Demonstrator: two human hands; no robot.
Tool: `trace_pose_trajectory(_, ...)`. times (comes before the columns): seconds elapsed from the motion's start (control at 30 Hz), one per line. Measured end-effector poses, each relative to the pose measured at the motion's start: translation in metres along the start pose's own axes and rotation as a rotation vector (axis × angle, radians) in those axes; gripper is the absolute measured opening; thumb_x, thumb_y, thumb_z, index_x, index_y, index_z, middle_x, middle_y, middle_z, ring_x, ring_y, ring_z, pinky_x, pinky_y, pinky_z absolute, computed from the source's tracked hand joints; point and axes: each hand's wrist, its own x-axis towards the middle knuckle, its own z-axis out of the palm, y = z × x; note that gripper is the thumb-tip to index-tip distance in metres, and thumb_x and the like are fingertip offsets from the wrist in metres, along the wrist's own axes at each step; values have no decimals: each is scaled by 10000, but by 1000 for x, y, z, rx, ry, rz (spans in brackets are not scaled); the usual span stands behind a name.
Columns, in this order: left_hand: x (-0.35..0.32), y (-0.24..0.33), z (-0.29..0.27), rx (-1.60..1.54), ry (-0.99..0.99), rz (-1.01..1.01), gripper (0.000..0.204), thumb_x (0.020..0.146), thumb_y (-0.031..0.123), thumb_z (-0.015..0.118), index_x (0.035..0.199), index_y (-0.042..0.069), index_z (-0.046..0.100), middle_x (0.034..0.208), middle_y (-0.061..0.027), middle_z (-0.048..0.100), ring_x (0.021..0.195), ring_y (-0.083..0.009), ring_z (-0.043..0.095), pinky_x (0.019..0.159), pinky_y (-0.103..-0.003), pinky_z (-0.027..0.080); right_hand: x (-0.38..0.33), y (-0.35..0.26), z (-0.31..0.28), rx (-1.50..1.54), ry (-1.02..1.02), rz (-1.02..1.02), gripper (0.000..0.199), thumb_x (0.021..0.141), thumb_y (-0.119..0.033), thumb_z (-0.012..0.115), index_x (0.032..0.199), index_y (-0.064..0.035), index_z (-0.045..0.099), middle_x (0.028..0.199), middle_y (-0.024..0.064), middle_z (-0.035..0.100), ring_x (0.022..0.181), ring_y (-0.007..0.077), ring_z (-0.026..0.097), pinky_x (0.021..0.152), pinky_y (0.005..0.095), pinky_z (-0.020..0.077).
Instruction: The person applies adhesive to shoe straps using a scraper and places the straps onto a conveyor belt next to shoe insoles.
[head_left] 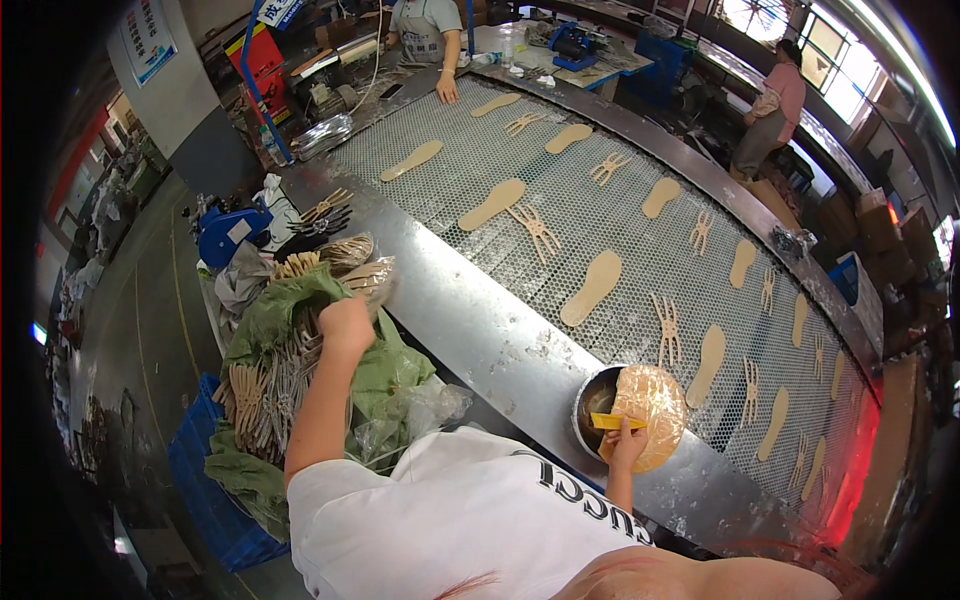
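Note:
My left hand (345, 325) is curled at the mouth of a green woven sack (385, 370). Its fingers are mostly hidden, so what they grip cannot be made out. Bundles of beige, finger-like strap pieces (265, 405) lie in and around the sack. On the right, my right hand (627, 445) is closed on a flat yellow strip (614, 422), which reaches over the opening of a round metal pot (583, 405). A tan disc wrapped in clear film (655, 405) covers part of the pot.
A mesh conveyor (450, 165) carries beige soles (592, 288) and strap pieces (667, 328), edged by a metal ledge (480, 310). A blue crate (205, 470) sits under the sack. One person (425, 30) touches the belt's far end; another (772, 110) stands far right.

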Motion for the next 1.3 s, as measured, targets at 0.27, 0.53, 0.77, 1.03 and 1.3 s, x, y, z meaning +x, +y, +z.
trace_pose_trajectory(0.27, -11, 77, -35, -84, 237, 205, 262, 682, 42, 606, 922, 71, 505, 757, -129, 609, 737, -298, 627, 591, -411, 486, -1, 3, -1, 49, 28, -17, 146, 862, -111, 546, 954, -1, 523, 645, 48, 563, 415, 68, 484, 364, 160, 378)
trace_pose_trajectory(0.53, 41, 130, 34, 27, 635, 477, 370, 714, 87, 565, 1076, 153, 526, 766, -62, 566, 754, -213, 584, 669, -391, 412, 0, 2, 0, 29, 36, -40, 134, 862, -95, 538, 945, 10, 531, 618, 59, 544, 400, 88, 489, 351, 177, 381)
trace_pose_trajectory(0.77, 60, 159, 175, -220, 464, 799, 433, 736, 96, 546, 1160, 161, 484, 982, -112, 512, 1030, -275, 463, 911, -529, 272, 2, 6, 0, 26, 44, -29, 130, 856, -93, 546, 936, 8, 529, 608, 60, 550, 400, 91, 491, 357, 184, 394)
trace_pose_trajectory(1.03, 39, 158, 193, -316, 33, 771, 934, 616, 567, 657, 1369, 219, 227, 1347, -183, 248, 1323, -320, 64, 1027, -560, -22, -4, -2, 3, 36, 80, 20, 154, 851, -110, 557, 954, 2, 530, 645, 62, 571, 426, 90, 509, 361, 177, 402)
trace_pose_trajectory(1.3, 47, 159, 187, -230, -91, 770, 1125, 502, 595, 715, 1392, 220, 138, 1383, -198, 174, 1322, -357, -5, 1010, -580, -40, 2, 3, 2, -16, 96, 18, 156, 851, -107, 552, 959, 5, 545, 647, 71, 576, 428, 92, 513, 357, 179, 407)
